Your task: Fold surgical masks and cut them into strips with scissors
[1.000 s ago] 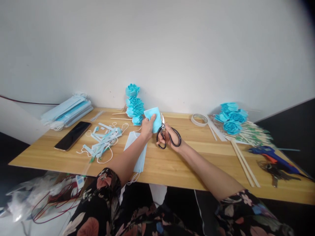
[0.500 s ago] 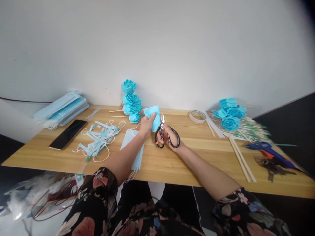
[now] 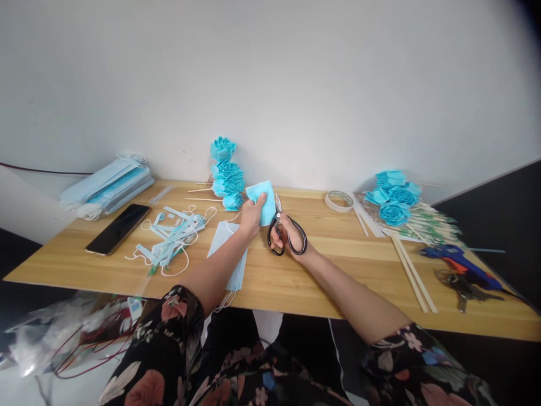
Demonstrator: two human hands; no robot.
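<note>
My left hand [image 3: 252, 214] pinches a folded piece of light blue mask fabric [image 3: 266, 198], thumb on its face. In my right hand [image 3: 291, 234] are black-handled scissors [image 3: 302, 243], fingers through the loops. Their blades point up, close along the right edge of the fabric; whether they touch it I cannot tell. Below my left forearm lies a small stack of blue face masks [image 3: 239, 265], partly hidden by the arm. Behind my left hand, blue fabric flowers [image 3: 228, 177] on sticks lean in a column near the wall.
Left: cut mask strips and ear loops [image 3: 177, 239], a phone [image 3: 118, 229], a pile of masks [image 3: 107, 186]. Right: a tape roll [image 3: 339, 201], more blue flowers [image 3: 395, 197], wooden sticks [image 3: 412, 273], a blue glue gun [image 3: 460, 260] and keys [image 3: 461, 287] near the table's right end.
The scissor blades have closed somewhat, and the handles have drawn slightly nearer each other beside the fabric. The fabric in my left hand has tilted slightly.
</note>
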